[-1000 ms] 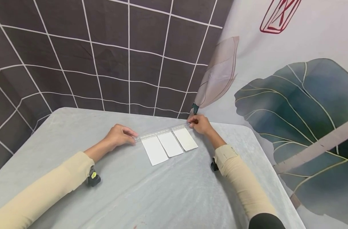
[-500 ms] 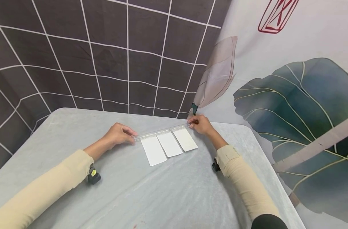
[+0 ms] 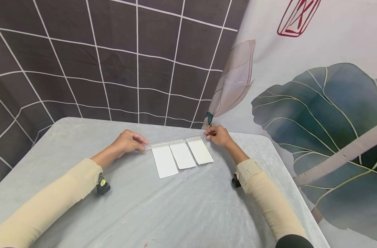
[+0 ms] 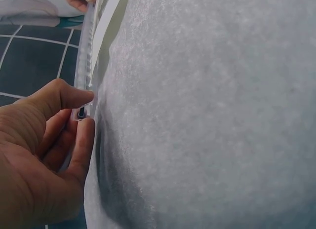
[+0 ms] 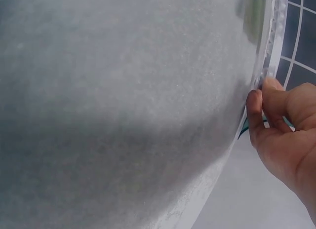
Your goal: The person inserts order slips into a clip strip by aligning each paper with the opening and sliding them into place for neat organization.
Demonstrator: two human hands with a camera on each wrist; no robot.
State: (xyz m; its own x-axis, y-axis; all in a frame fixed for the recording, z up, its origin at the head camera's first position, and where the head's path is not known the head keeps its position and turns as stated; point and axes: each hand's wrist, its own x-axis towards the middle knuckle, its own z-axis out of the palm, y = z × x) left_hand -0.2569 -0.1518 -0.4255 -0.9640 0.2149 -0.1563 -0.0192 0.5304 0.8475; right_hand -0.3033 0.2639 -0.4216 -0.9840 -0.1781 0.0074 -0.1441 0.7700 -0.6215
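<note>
A clear plastic ruler (image 3: 173,141) spans the space between the two hands, tilted slightly up toward the right in the head view. Its left end is pinched by the left hand (image 3: 128,142); the left wrist view shows thumb (image 4: 79,95) and fingers at the hole in the ruler's tip. At the other end, the right hand (image 3: 218,135) pinches the ruler between thumb and fingers. Three white paper strips, the left (image 3: 165,162), middle (image 3: 182,155) and right (image 3: 200,151), extend from the ruler's near edge toward the person, their top edges right at it.
A pale grey cloth covers the table (image 3: 163,213). Behind it hangs a dark curtain (image 3: 114,69) with white grid lines. A white leaf-printed curtain (image 3: 269,62) stands at the right. Dark wrist cameras (image 3: 103,187) sit below the sleeves.
The left hand and the ruler's left end have moved slightly away from the person, so the ruler lies a little more level. The strips have turned slightly with it. Both hands keep their hold.
</note>
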